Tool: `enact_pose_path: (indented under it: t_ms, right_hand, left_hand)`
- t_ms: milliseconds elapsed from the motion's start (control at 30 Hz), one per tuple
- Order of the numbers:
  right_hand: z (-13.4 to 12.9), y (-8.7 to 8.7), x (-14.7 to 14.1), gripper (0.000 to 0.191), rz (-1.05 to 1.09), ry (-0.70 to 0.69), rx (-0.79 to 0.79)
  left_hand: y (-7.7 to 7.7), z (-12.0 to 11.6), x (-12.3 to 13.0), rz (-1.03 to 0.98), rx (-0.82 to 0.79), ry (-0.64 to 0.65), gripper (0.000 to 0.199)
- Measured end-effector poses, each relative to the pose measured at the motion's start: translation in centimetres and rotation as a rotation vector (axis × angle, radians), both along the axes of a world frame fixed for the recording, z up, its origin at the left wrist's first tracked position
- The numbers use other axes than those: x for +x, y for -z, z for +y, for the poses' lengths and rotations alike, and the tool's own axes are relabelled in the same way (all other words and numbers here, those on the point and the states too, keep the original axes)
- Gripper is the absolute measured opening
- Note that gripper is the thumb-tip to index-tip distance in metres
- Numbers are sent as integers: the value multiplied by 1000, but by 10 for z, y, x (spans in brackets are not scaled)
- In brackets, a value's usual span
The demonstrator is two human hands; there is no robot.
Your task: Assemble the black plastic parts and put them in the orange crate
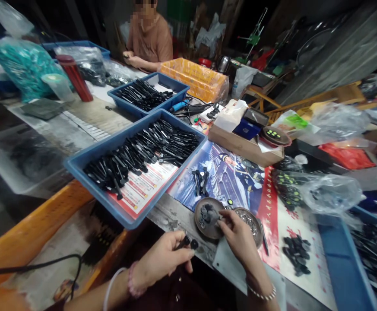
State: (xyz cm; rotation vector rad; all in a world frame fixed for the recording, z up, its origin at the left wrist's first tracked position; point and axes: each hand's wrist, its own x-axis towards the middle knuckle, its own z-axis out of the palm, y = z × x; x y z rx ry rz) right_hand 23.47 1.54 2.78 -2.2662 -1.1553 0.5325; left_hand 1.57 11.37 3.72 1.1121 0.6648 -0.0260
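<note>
My left hand (167, 255) is closed around a small black part with a round end (193, 244), held in front of the table edge. My right hand (236, 229) is pinched over two shallow round dishes; whatever sits between its fingertips is too small to make out. The left dish (204, 231) holds small dark pieces, and the right dish (260, 237) holds shiny metal bits. Behind them, a few black parts (200, 179) and a small dark disc with a yellow-green mark (229, 201) lie on a printed poster (188, 183).
A blue tray (136, 222) of slim black parts stands left, with another blue tray (120, 101) behind. Loose black pieces (297, 255) lie right, beside a blue bin (335, 259). A cardboard box (240, 147) and yellow crate (191, 80) stand behind. Across the table sits a person (152, 41).
</note>
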Motion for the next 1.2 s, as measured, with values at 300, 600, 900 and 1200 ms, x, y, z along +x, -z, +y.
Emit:
enact_pose_path:
  t_ms: [300,600,900,1200]
  right_hand:
    - [-17,-32,-46,35,801,96,176]
    - [-15,-31,-69,36,877,9,127]
    - [-20,-32,-59,41,1071,116,101]
    - [-17,-32,-68,41,1051,68,46]
  left_hand:
    - [-3,-3,1,-16,15,41,18]
    - [-15,-5,0,-4,83,87,17]
    - [-19,-1,-3,-14,69,98,15]
    - [-18,-1,0,-10,79,104,13]
